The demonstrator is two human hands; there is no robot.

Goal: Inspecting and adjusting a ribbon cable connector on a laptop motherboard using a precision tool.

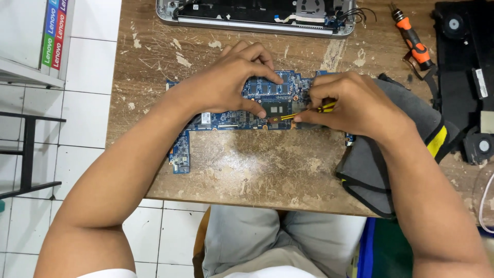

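Motherboard (234,119), blue, bare and irregular in outline, lies flat on the worn wooden desk (257,170) near the middle, a little toward the far edge, with a narrow leg running down toward the near-left corner. Left hand (226,82) arches over the board's centre, fingers curled and spread, fingertips pressing on the row of chips and thumb tucked below; it steadies the board, not lifting it. Right hand (355,105) is closed in a pinch around a small yellow-and-black tool (303,111), tip resting on the board beside the dark square processor (275,108). Grey cloth (370,164) lies under the right wrist at the right edge. Open laptop chassis (257,15) sits along the far edge; orange-handled screwdriver (411,38) at the far right, next to a black panel with fans (463,77). Judgement: board is light, thin, stiff yet prone to flex, and fragile; components and connectors snag easily. Best held by bare edges or pressed down on flat chip tops, as now.
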